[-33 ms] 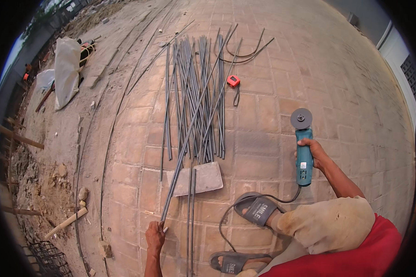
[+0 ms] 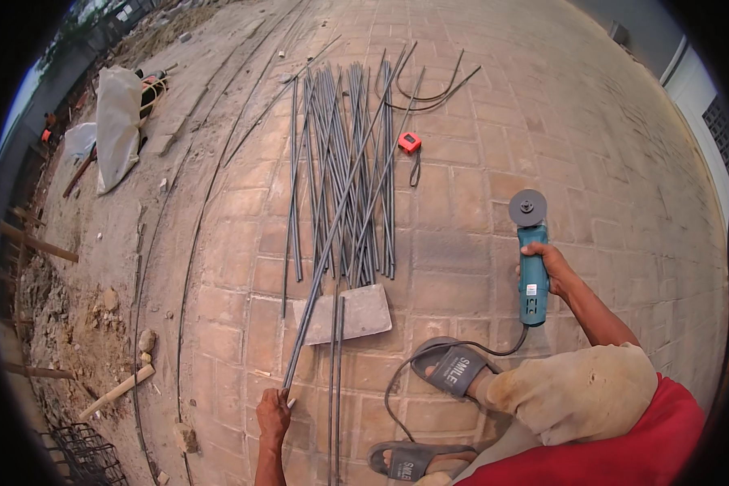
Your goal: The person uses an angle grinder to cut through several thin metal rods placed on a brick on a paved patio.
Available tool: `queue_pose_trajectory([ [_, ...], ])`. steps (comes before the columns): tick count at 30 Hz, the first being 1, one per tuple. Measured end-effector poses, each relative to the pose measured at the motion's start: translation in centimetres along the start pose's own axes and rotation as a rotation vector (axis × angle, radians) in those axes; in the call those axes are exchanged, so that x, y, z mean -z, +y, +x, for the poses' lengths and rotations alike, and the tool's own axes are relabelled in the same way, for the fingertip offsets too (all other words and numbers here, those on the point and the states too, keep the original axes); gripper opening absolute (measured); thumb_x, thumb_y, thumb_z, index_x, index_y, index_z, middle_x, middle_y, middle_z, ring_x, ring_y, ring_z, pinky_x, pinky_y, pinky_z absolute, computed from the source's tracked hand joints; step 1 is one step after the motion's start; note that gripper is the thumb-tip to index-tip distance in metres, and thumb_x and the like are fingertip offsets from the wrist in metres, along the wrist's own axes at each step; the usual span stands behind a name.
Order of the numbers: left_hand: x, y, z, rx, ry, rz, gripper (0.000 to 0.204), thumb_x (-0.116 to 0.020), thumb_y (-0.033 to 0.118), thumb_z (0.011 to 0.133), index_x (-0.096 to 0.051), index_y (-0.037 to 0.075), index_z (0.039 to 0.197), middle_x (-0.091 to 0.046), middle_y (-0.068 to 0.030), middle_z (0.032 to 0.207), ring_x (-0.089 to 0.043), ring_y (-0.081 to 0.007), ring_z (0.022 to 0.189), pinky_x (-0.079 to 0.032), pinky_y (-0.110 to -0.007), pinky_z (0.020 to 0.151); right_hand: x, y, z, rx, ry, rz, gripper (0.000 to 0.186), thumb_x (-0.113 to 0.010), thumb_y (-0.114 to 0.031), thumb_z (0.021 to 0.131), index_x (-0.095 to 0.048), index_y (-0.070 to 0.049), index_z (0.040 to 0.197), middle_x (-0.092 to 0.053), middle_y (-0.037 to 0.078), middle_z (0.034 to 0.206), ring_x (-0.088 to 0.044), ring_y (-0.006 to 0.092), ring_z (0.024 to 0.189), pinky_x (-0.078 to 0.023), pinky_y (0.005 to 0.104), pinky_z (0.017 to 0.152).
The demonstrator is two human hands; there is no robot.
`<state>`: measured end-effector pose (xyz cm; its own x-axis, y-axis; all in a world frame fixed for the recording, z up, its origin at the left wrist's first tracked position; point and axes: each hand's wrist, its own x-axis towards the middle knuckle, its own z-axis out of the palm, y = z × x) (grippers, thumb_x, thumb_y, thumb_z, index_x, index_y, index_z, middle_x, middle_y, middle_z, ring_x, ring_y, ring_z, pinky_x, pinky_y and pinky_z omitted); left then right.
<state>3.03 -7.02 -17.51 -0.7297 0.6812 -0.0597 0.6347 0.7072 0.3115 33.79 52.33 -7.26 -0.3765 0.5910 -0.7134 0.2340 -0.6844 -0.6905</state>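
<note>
My right hand (image 2: 547,266) is wrapped round the teal body of an angle grinder (image 2: 533,301), held upright with its grey disc (image 2: 528,208) at the far end. Its dark cord runs down past my sandals. At the lower middle, my left hand (image 2: 273,411) is closed on the near end of thin steel rods (image 2: 316,300). These slant away over a grey concrete block (image 2: 363,317) and across a loose pile of similar rods (image 2: 332,154). Two more rods (image 2: 336,389) lie over the block, just right of my left hand.
A red tape measure (image 2: 410,142) lies right of the pile, near bent rods (image 2: 437,104). My sandaled feet (image 2: 449,368) stand on the brick paving close to the grinder cord (image 2: 393,387). Left are a white sack (image 2: 117,130), rubble (image 2: 73,324) and a wooden stick (image 2: 117,391).
</note>
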Motion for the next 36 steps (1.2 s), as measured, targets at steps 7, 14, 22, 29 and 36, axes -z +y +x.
queue_pose_trajectory([
  [7,-0.6,0.4,0.5,0.008,0.078,-0.067,0.018,-0.060,0.012,0.095,-0.051,0.002,0.083,-0.053,-0.0193,0.076,-0.054,-0.0422,0.068,-0.042,-0.052,0.059,-0.5,-0.4,1.0,0.014,0.011,-0.040,0.044,-0.071,-0.019,0.077,-0.051,-0.001,0.111,-0.060,0.013,0.086,-0.068,0.0272,0.072,-0.061,0.0480,0.061],
  [14,-0.9,1.9,1.7,0.100,0.115,-0.153,0.019,-0.059,0.011,0.096,-0.052,0.000,0.082,-0.053,-0.0205,0.076,-0.055,-0.0427,0.070,-0.042,-0.050,0.062,-0.1,-0.6,1.2,0.011,0.007,-0.038,0.046,-0.072,-0.020,0.076,-0.051,-0.001,0.112,-0.060,0.013,0.086,-0.068,0.0267,0.072,-0.061,0.0472,0.062],
  [22,-0.2,1.4,1.9,0.044,0.075,-0.168,0.021,-0.057,0.012,0.097,-0.053,-0.001,0.081,-0.053,-0.0207,0.075,-0.055,-0.0429,0.069,-0.042,-0.050,0.062,0.2,-0.9,0.8,0.017,0.020,-0.020,0.037,-0.071,-0.020,0.076,-0.054,-0.002,0.104,-0.062,0.012,0.083,-0.068,0.0261,0.069,-0.061,0.0440,0.061],
  [29,1.2,2.5,3.4,0.173,-0.076,-0.271,0.037,-0.054,0.027,0.101,-0.056,-0.002,0.078,-0.053,-0.0223,0.070,-0.055,-0.0417,0.066,-0.042,-0.048,0.063,0.3,-0.2,1.4,-0.047,0.048,-0.056,0.040,-0.071,-0.023,0.076,-0.051,-0.002,0.103,-0.063,0.015,0.079,-0.067,0.0266,0.063,-0.060,0.0424,0.058],
  [36,0.6,1.8,4.7,0.303,-0.166,-0.411,0.045,-0.051,0.036,0.102,-0.058,-0.003,0.083,-0.058,-0.0247,0.074,-0.057,-0.0444,0.071,-0.043,-0.047,0.065,-0.4,0.3,1.8,-0.002,0.004,-0.072,0.038,-0.070,-0.026,0.077,-0.050,-0.002,0.099,-0.064,0.017,0.076,-0.065,0.0277,0.060,-0.059,0.0424,0.057],
])
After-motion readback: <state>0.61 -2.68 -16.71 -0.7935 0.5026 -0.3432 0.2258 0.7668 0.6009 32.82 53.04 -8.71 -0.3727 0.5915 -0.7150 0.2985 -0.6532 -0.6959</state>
